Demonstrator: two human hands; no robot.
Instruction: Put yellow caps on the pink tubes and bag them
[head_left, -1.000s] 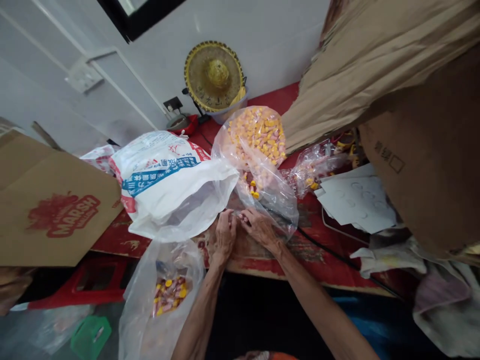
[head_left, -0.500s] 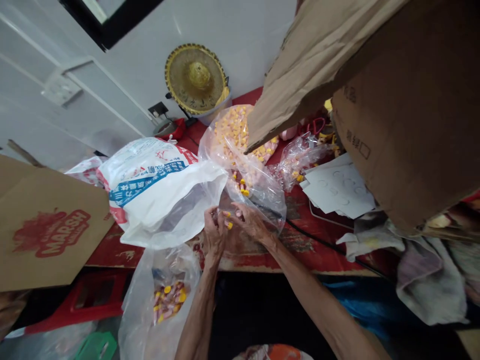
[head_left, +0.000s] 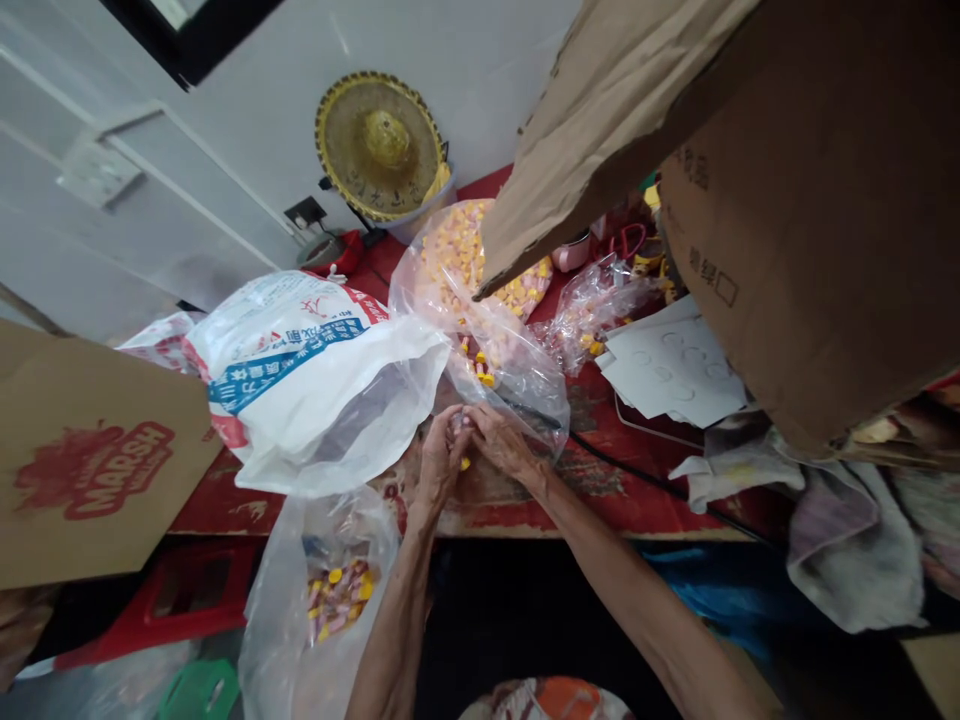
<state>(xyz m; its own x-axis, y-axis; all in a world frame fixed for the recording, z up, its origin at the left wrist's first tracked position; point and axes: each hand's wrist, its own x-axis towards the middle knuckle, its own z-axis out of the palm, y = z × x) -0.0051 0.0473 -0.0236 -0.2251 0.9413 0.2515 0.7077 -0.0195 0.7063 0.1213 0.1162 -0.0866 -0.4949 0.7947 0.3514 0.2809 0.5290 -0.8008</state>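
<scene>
My left hand and my right hand meet fingertip to fingertip over the red table, both pinched on a small pink and yellow piece. Just behind them lies the open mouth of a clear plastic bag full of small yellow and pink pieces. Below the table edge hangs another clear bag holding several assembled pink and yellow pieces.
A white printed sack lies left of my hands. A cardboard box marked MARSH stands at the far left, a big brown carton at the right. White cards, a cloth, a black cable and a straw hat are around.
The view shifted left and down slightly. My hands opened a little apart half a second ago with a yellow piece showing, then closed together again.
</scene>
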